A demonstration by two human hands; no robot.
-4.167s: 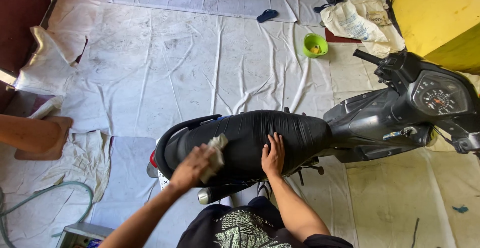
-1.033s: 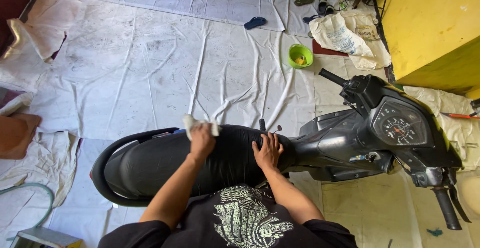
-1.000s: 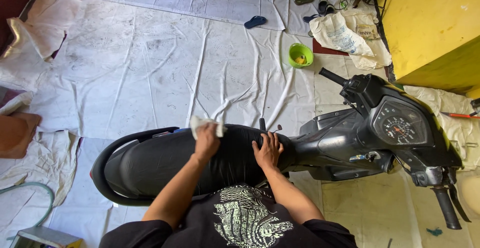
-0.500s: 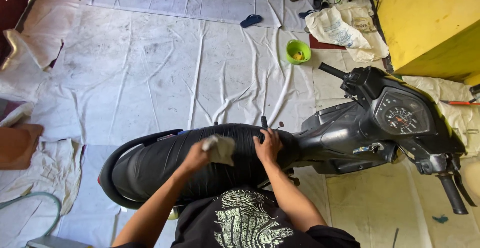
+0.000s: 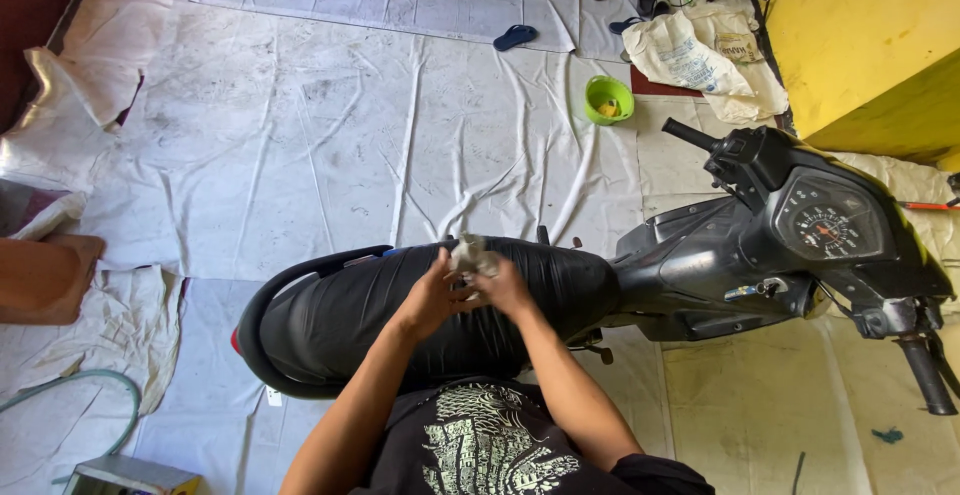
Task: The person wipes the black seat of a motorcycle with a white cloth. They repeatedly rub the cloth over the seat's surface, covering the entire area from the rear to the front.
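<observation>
Head view, both hands (image 5: pixel 470 290) bunching rag (image 5: pixel 468 253), seat's far edge (image 5: pixel 520 247)

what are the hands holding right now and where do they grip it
Both the left hand and the right hand hold a small crumpled pale rag, bunched between the fingers, just above the black scooter seat.

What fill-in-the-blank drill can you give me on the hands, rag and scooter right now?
1. Both hands, left hand and right hand, hold a small pale ____ over the seat.
2. The seat's colour is ____.
3. The bowl on the floor sheet is ____.
4. The handlebar grip lies to the person's ____.

Missing words: rag; black; green; right
</observation>
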